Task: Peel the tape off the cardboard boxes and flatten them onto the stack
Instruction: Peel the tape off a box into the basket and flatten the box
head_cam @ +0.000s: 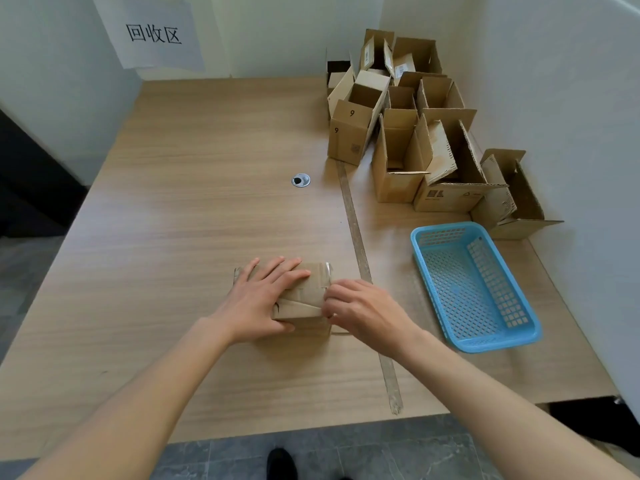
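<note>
Head view, nearest first: a small taped cardboard box (304,299) sits on the wooden table (173,237), under both hands. Left hand (266,299) lies flat on the box top, fingers straight and spread, thumb against the near face. Right hand (360,310) is at the box's right edge, fingertips (329,301) curled in and pinching the clear tape (327,271) where it wraps over that edge. Right of the pinching fingers lies a long strip (360,251) across the tabletop, then a blue perforated plastic basket (474,285). Beyond the left fingertips, a round metal grommet (300,180). Farther, toward the right corner, a cluster of open cardboard boxes (415,133) stands upright. On the far wall, a paper sign (152,32) with printed characters.
</note>
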A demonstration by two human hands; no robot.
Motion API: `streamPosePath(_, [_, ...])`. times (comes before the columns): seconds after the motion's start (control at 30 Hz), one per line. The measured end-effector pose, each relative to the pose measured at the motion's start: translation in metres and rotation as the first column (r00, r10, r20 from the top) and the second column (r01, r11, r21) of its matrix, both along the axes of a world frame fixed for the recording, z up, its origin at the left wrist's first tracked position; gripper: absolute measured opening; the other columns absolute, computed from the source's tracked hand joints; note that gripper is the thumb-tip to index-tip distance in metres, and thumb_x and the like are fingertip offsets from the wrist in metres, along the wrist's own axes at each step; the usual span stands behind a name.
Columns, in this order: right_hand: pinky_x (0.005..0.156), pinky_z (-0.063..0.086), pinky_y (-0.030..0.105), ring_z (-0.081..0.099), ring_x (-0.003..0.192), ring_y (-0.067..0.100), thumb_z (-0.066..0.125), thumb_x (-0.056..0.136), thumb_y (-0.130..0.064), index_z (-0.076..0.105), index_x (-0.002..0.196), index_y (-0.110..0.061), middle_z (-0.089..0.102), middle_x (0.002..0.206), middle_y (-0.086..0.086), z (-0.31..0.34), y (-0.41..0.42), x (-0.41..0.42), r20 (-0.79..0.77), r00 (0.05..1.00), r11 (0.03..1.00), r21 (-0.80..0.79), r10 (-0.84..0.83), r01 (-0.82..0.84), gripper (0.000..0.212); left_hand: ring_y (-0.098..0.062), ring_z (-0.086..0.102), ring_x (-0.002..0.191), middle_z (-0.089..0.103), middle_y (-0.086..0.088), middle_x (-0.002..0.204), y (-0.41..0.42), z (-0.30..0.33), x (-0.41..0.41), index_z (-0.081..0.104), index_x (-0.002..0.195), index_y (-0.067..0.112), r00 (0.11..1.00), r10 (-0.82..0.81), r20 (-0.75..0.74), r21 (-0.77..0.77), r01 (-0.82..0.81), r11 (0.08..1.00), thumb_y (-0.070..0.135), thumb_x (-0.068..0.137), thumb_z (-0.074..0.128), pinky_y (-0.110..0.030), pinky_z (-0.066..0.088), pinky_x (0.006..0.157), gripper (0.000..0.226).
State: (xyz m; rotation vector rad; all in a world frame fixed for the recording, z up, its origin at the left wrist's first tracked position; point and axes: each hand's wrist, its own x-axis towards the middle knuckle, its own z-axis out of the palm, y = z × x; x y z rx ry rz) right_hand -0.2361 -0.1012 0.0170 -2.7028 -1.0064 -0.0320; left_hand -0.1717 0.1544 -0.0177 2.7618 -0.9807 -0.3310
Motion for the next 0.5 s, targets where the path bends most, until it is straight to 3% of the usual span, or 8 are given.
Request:
streamPosePath(0.07, [0.079,0.051,0.040,0.059,0.099,0.023,0.069,0.090,-0.020,0.064,0.091,-0.018,0.062,0.098,-0.002,-0.001,0.000,0.005,-0.015,1.000,1.000,-0.004,-0.006,0.006,0.005,-0.008,0.000,0.155,0.002,0.025,0.167,0.000,-0.001,0.000,0.010,0.152,0.052,1.000,0.004,0.009,-0.001,-0.004,1.000,0.062,0.070,0.074,-0.043,-0.006,0.124,0.105])
streamPosePath(0.2, [0.072,0.051,0.040,0.052,0.099,0.020,0.064,0.095,-0.020,0.061,0.092,-0.018,0.056,0.099,-0.003,0.001,0.004,0.014,-0.060,0.998,0.999,-0.047,0.021,-0.023,0.006,-0.008,0.004,0.155,0.006,0.025,0.166,0.000,0.002,0.001,0.015,0.152,0.051,1.000,0.017,0.007,-0.025,-0.017,1.000,0.061,0.069,0.075,-0.042,-0.004,0.124,0.103])
streamPosePath(0.5, [0.074,0.053,0.041,0.049,0.107,0.020,0.059,0.100,-0.023,0.058,0.094,-0.015,0.052,0.105,-0.001,0.005,-0.003,0.016,-0.124,0.987,0.991,-0.065,0.107,-0.116,0.009,-0.007,0.003,0.155,0.005,0.023,0.167,0.002,-0.001,0.000,0.016,0.153,0.050,1.000,-0.004,0.013,-0.032,0.004,0.999,0.060,0.068,0.077,-0.043,-0.004,0.125,0.104])
